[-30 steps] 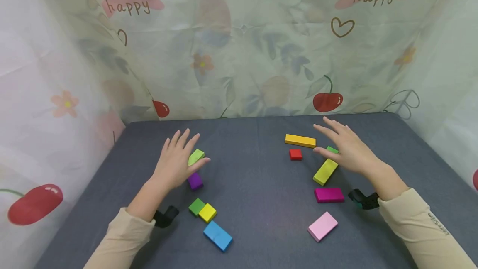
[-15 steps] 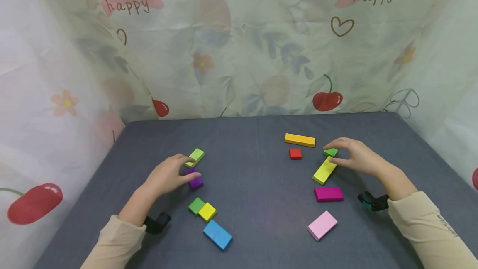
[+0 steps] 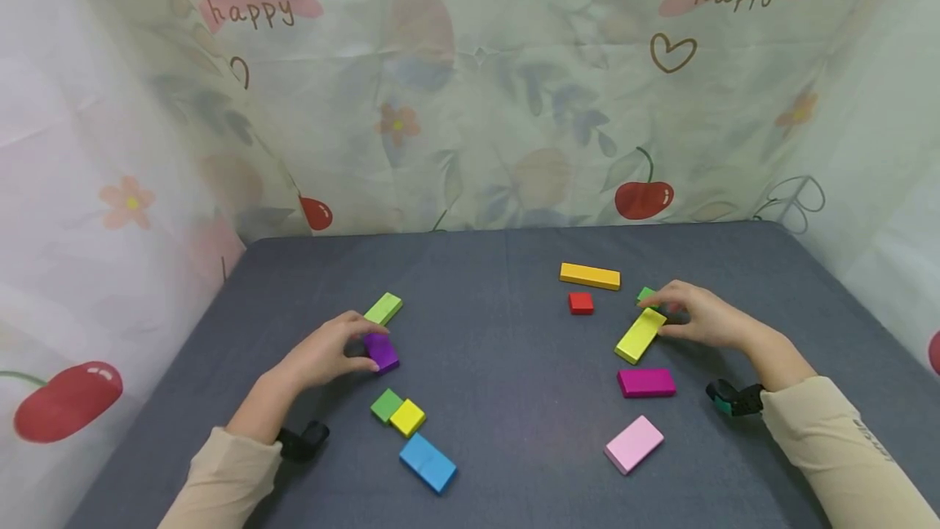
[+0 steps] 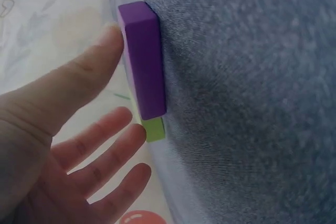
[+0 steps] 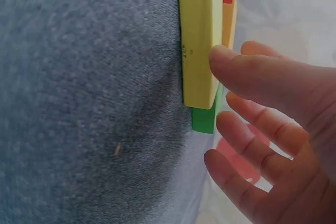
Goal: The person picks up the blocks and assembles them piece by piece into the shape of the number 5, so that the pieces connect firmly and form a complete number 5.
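Note:
My left hand (image 3: 323,356) is low over the left of the table, thumb and fingers around the near-left side of a purple block (image 3: 382,352). In the left wrist view the thumb tip meets or nearly meets the purple block's edge, and the visible fingers are spread apart, off it. A lime green block (image 3: 384,308) lies just beyond. On the other side, my right hand (image 3: 708,317) has its thumb at the edge of a long yellow block (image 3: 640,335). Its fingertips reach by a small green block (image 3: 647,296), partly hidden; whether they touch it I cannot tell.
Nearer on the left lie a green block (image 3: 387,406), a small yellow block (image 3: 407,418) and a blue block (image 3: 428,464). Orange (image 3: 591,276), red (image 3: 581,304), magenta (image 3: 646,383) and pink (image 3: 635,445) blocks lie on the right. A printed curtain (image 3: 477,145) stands behind the table.
Both hands have come down from a spread, raised pose to the blocks, their fingers bending. Over the last half second the left hand shifted slightly nearer the purple block. The blocks have not moved.

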{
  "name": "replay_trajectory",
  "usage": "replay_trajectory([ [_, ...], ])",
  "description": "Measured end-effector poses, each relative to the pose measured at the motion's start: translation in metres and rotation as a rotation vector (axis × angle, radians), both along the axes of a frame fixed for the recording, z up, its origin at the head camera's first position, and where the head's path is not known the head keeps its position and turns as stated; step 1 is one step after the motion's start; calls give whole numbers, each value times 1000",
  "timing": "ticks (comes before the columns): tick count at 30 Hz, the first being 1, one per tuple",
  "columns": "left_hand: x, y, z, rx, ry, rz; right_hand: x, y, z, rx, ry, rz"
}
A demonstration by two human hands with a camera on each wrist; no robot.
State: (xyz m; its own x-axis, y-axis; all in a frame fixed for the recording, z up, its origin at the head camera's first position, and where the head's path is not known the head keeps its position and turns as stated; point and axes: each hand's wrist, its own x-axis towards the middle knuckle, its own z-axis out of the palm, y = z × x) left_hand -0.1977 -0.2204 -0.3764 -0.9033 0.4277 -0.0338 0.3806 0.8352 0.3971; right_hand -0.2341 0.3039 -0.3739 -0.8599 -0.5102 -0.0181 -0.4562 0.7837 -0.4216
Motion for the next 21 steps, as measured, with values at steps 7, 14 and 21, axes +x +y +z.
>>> replay_trajectory([
  [7,-4,0,-3,-18,-34,-17,-4,-1,-4,10,-58,17],
  [14,-6,1,-3,-31,-47,-23,-6,-1,-6,25,-66,13],
  [21,-8,1,-3,-35,-37,-39,-8,0,-7,33,-89,11],
])
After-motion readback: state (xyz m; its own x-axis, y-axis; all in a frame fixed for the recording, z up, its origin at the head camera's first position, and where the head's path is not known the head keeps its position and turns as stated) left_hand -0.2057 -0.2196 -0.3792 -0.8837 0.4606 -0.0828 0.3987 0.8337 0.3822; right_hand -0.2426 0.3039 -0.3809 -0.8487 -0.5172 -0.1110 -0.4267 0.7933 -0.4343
